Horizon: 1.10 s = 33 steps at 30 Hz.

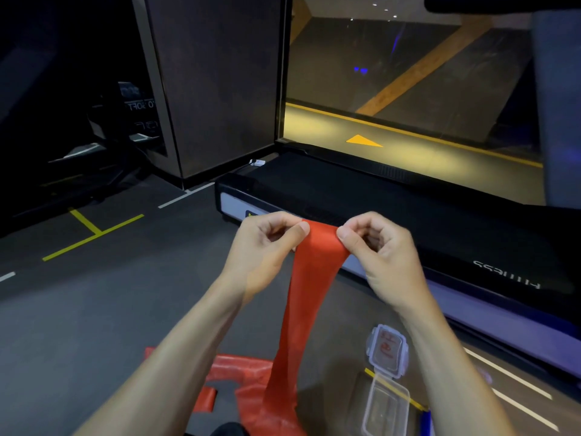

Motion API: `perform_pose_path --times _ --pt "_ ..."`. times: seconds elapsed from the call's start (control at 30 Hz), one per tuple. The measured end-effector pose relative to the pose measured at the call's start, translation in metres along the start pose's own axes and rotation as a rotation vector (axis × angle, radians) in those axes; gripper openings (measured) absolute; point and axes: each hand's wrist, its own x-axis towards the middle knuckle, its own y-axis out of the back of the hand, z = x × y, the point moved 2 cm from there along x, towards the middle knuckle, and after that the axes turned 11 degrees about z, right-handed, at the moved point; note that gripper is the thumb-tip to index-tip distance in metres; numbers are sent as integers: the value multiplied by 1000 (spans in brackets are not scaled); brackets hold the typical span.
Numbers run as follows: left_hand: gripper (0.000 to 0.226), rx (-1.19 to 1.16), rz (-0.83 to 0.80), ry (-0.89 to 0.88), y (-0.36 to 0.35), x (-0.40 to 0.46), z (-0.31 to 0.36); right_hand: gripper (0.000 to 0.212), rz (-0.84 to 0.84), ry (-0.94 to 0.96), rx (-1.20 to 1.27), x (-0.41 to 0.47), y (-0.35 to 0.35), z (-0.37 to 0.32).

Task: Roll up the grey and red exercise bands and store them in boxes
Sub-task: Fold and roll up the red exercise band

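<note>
Head view, looking down past both forearms to a dark gym floor (pixel 94 309). Both hands are up in the middle of the picture, working the top end of the red band (pixel 309 297). The left hand (pixel 267 243) has its thumb pressed against the band's left corner, fingers curled in behind and clamped on the rubber. The right hand (pixel 382 250) mirrors it, thumb and curled fingers pinching the right corner. Between the two thumbs the band's top edge is stretched flat and short. From there the band hangs straight down as a long red strip, narrowing a little in the middle, and lands in a crumpled red heap (pixel 251 382) on the floor by the person's knees. Whether that heap is more of the same band or a red bag under it, I cannot tell.

To the right of the strip, low down, a clear plastic box (pixel 386 410) sits open on the floor, and its clip-lock lid (pixel 388 349) lies flat just beyond it, touching or nearly so. Behind the hands runs a treadmill (pixel 424 215), black deck with a pale side rail. Yellow tape lines (pixel 91 236) and white ones mark the floor on the left. No grey band shows anywhere here.
</note>
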Motion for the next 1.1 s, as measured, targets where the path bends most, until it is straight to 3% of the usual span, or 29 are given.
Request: perform_pose_path --times 0.2,0.4,0.47,0.63,0.7,0.8,1.0,1.1 --pt "10 -62 63 54 -3 0 -3 11 30 -1 25 -1 0 -3" --pt "11 -111 -8 95 -4 0 1 11 -8 -29 119 0 7 -2" --pt "11 -125 -30 96 -5 -1 4 12 -53 -74 204 0 10 -1" --pt "13 -149 -111 127 -7 -4 9 45 -199 -345 557 -1 13 1" --pt "15 -156 -177 145 -8 -6 10 39 -191 -390 577 0 12 5" --pt "15 -152 -289 168 -9 -8 11 25 -269 -331 472 -3 3 3" --pt "15 -135 -399 159 -7 -9 8 40 -456 -252 483 -7 -2 -1" --pt "20 -120 -433 145 -6 -9 8 30 -459 -242 468 -8 -1 1"
